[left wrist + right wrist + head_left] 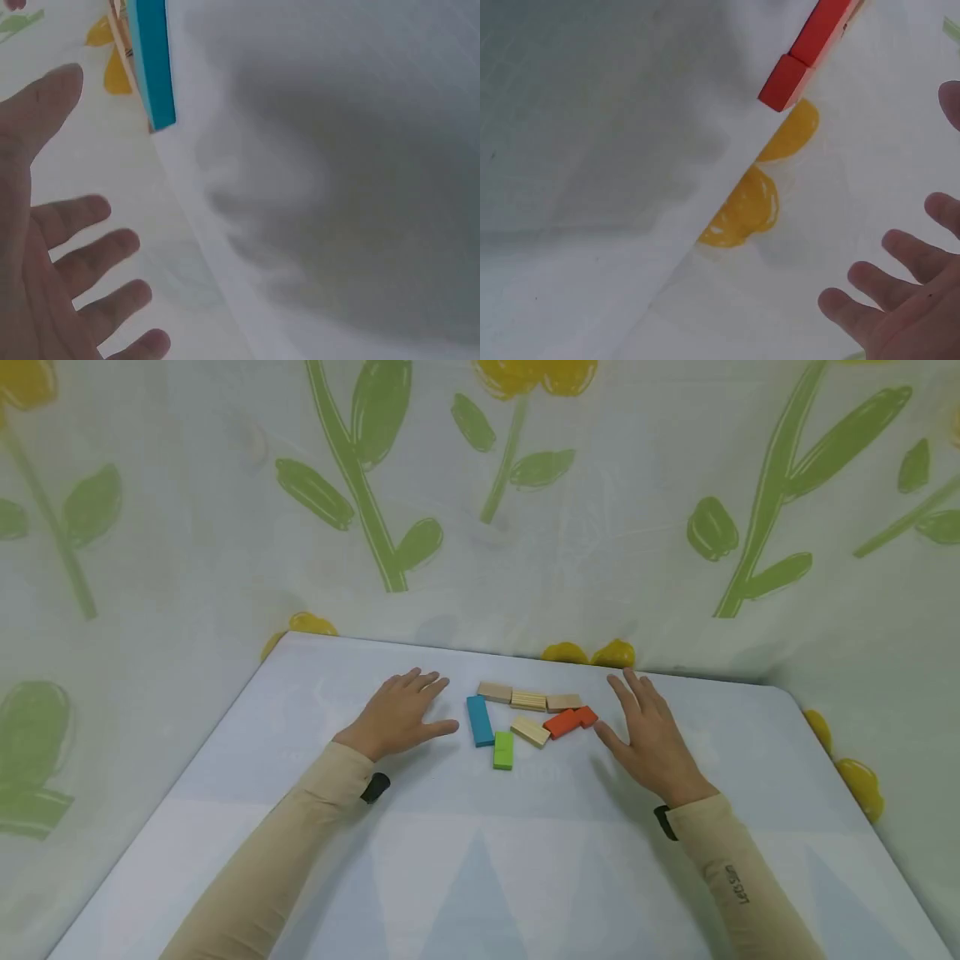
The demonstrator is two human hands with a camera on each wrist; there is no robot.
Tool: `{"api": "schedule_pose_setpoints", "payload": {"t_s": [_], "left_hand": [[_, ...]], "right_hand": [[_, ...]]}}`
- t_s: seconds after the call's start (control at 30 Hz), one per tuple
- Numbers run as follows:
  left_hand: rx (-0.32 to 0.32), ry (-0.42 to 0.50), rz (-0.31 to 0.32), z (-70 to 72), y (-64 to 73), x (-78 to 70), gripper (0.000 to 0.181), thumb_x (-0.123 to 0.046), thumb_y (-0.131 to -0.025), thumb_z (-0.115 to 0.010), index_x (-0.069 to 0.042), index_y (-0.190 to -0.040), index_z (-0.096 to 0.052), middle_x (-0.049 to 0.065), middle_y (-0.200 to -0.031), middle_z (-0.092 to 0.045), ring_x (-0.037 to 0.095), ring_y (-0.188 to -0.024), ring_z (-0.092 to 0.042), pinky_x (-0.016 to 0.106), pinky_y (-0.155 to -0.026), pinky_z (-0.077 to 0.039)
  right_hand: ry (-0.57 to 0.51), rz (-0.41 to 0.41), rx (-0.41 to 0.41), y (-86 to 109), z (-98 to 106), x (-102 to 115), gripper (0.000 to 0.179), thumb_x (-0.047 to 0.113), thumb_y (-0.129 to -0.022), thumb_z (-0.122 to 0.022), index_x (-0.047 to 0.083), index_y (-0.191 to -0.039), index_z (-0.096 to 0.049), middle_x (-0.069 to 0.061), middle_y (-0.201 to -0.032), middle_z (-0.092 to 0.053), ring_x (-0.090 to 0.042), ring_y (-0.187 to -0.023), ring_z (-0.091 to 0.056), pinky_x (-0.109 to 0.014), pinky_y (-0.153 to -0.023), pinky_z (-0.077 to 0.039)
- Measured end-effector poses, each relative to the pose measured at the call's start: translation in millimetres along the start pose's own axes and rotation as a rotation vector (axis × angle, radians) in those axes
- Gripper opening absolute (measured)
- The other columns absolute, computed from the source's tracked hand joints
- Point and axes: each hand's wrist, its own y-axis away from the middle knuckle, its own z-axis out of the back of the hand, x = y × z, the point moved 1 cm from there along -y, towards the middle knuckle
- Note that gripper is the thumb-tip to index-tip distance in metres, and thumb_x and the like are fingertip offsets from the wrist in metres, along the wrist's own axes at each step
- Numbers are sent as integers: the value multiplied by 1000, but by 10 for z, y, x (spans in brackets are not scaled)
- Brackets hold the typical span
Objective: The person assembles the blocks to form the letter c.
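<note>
My left hand [397, 714] is spread with nothing in it, left of a blue block [480, 721]. My right hand [652, 739], fingers spread and likewise holding nothing, is just right of the red-orange blocks [562, 723]. Between the hands, wooden blocks lie in a rough ring. Plain wood blocks [528, 700] form its far row, another plain block [530, 732] lies slanted in the middle, and green blocks [503, 751] lie at the near side. The left wrist view shows the blue block [153, 64] beyond the thumb; the right wrist view shows the red blocks [787, 81].
The blocks lie on a white table [480, 893] with a pale triangle pattern. Behind its far edge hangs a white cloth [615, 527] printed with green stems and yellow flowers. Dark bands [376, 787] show at both wrists.
</note>
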Motion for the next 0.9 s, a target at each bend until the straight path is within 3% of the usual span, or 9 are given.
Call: {"api": "schedule_pose_setpoints", "payload": {"t_s": [0.3, 0.6, 0.9], "left_hand": [[72, 38, -96, -91, -195, -240, 81, -64, -91, -64, -15, -153, -47, 12, -158, -43, 40, -148, -32, 57, -119, -27], [122, 46, -83, -134, -293, -282, 83, -64, -89, -68, -15, -153, -46, 12, -159, -40, 38, -148, -31, 54, -120, -27], [138, 52, -79, -253, -356, -261, 83, -64, -88, -68, -15, -152, -47, 11, -156, -43, 36, -146, -36, 52, -118, -30]], "right_hand": [[-59, 9, 28, -102, -31, 102, 77, 21, -95, -73, 7, -158, -31, -19, -164, -25, -44, -146, -30, -64, -113, -33], [-123, 72, 52, -209, -130, 300, 77, 22, -93, -76, 8, -157, -35, -13, -164, -29, -35, -146, -35, -56, -111, -40], [-137, 70, 131, -283, -220, 396, 77, 25, -94, -76, 11, -158, -35, -9, -165, -25, -32, -152, -21, -56, -117, -31]]}}
